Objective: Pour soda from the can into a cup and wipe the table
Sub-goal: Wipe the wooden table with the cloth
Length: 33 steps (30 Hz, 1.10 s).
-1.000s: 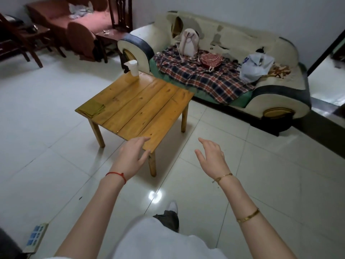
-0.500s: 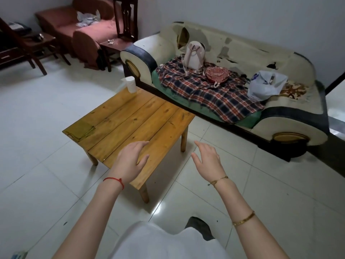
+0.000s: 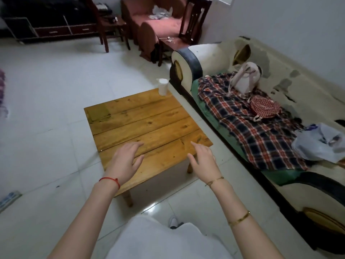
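honey-brown table point(image 3: 149, 124), white cup point(image 3: 163, 87), olive cloth point(image 3: 98, 113), plaid blanket point(image 3: 252, 128)

The table point(image 3: 149, 124) is planked wood with a warm, slightly shiny varnish, and a matt cloth point(image 3: 98, 112) lies on it. The floor point(image 3: 46, 94) is glossy pale tile. The sofa point(image 3: 280, 77) has peeling, worn covering under a checked woven blanket point(image 3: 248, 124).

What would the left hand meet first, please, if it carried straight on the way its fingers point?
Probably only bare planks of the wooden table. The left hand points up and right across it, roughly toward the white cup at the far corner, though depth is uncertain.
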{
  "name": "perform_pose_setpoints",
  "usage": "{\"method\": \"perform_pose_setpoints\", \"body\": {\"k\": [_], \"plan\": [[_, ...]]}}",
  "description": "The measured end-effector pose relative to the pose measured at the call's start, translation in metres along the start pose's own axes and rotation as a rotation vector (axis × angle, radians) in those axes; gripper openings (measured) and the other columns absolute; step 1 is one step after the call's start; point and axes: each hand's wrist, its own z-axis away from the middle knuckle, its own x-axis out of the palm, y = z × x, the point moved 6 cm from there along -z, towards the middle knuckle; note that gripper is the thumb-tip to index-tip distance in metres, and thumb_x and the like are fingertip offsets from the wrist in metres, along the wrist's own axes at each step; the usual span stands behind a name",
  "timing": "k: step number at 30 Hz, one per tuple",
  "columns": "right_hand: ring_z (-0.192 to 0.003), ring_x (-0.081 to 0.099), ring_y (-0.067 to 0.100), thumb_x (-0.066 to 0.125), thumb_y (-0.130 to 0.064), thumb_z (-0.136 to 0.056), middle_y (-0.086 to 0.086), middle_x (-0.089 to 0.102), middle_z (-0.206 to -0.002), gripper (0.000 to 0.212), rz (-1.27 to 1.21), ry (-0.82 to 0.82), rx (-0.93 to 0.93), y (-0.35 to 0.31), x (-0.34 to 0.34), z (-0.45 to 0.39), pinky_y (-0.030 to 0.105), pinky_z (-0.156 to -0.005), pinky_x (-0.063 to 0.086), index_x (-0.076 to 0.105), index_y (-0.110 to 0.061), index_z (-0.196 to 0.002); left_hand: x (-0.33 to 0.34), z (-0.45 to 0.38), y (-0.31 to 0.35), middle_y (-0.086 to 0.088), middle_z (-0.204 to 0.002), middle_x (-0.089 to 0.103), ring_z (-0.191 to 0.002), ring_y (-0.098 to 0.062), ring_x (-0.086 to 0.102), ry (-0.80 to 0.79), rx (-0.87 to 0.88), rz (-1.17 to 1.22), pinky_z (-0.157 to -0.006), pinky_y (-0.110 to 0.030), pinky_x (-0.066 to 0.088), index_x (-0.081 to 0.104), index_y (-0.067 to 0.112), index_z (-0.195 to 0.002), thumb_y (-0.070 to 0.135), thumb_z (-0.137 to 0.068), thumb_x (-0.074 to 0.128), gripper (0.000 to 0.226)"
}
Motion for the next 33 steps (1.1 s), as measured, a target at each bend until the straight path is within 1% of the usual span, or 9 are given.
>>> {"method": "perform_pose_setpoints", "body": {"k": [4,8,16,20,23,27,30,33], "plan": [[-0.14,0.028,0.019,0.041,-0.037,-0.101,0.001,0.04,-0.149,0.051,0.021,-0.073,-0.118,0.012,-0.011,-0.034,0.039,-0.115,0.024,0.032,-0.019,-0.148,0.011,0.002,0.011,0.0,-0.14,0.055,-0.131,-0.019,0.048,0.06,-0.132,0.025,-0.11,-0.037,0.04,0.047,0.021,-0.141,0.036,-0.097,0.053,0.046],[-0.141,0.028,0.02,0.042,-0.036,-0.101,0.002,0.04,-0.149,0.052,0.026,-0.13,-0.197,0.014,-0.008,-0.065,0.04,-0.115,0.024,0.032,-0.019,-0.149,0.014,0.008,0.014,-0.003,-0.14,0.054,-0.131,-0.021,0.048,0.093,-0.261,0.039,-0.111,-0.039,0.041,0.046,0.02,-0.142,0.035,-0.098,0.053,0.047],[-0.14,0.03,0.019,0.044,-0.035,-0.1,0.001,0.042,-0.148,0.051,0.023,-0.232,-0.291,0.002,0.023,-0.11,0.041,-0.116,0.027,0.033,-0.019,-0.147,0.013,0.002,-0.011,-0.001,-0.14,0.055,-0.131,-0.021,0.049,0.132,-0.427,0.031,-0.11,-0.042,0.041,0.046,0.021,-0.143,0.033,-0.098,0.054,0.047],[-0.139,0.031,0.019,0.043,-0.036,-0.1,0.0,0.043,-0.147,0.05,0.041,-0.289,-0.31,-0.008,0.043,-0.14,0.04,-0.114,0.028,0.034,-0.02,-0.147,0.014,-0.018,-0.031,-0.001,-0.139,0.056,-0.13,-0.02,0.049,0.144,-0.468,0.05,-0.11,-0.04,0.04,0.048,0.019,-0.141,0.03,-0.098,0.054,0.045],[-0.137,0.033,0.019,0.042,-0.036,-0.1,0.0,0.045,-0.144,0.048,0.035,-0.303,-0.315,-0.018,0.053,-0.174,0.041,-0.113,0.031,0.036,-0.021,-0.146,0.013,-0.041,-0.051,-0.001,-0.138,0.056,-0.129,-0.019,0.05,0.153,-0.503,0.068,-0.11,-0.039,0.041,0.048,0.02,-0.14,0.031,-0.098,0.053,0.044],[-0.134,0.039,0.021,0.043,-0.031,-0.101,0.002,0.05,-0.14,0.044,-0.001,-0.308,-0.299,-0.038,0.06,-0.229,0.041,-0.112,0.035,0.042,-0.017,-0.142,0.005,-0.079,-0.088,-0.001,-0.139,0.056,-0.129,-0.02,0.05,0.167,-0.562,0.099,-0.11,-0.038,0.041,0.049,0.021,-0.14,0.03,-0.099,0.051,0.042],[-0.132,0.041,0.022,0.044,-0.029,-0.101,0.004,0.051,-0.14,0.043,0.036,-0.293,-0.331,-0.061,0.064,-0.274,0.04,-0.111,0.035,0.043,-0.015,-0.141,-0.005,-0.11,-0.117,-0.003,-0.137,0.057,-0.127,-0.022,0.052,0.181,-0.594,0.109,-0.109,-0.04,0.042,0.051,0.019,-0.138,0.029,-0.099,0.051,0.04],[-0.132,0.042,0.024,0.045,-0.03,-0.1,0.005,0.051,-0.139,0.042,0.042,-0.296,-0.354,-0.087,0.073,-0.315,0.042,-0.11,0.036,0.045,-0.015,-0.14,-0.014,-0.139,-0.148,-0.005,-0.137,0.057,-0.128,-0.024,0.051,0.161,-0.611,0.115,-0.109,-0.043,0.042,0.051,0.019,-0.138,0.03,-0.099,0.051,0.041]]}}
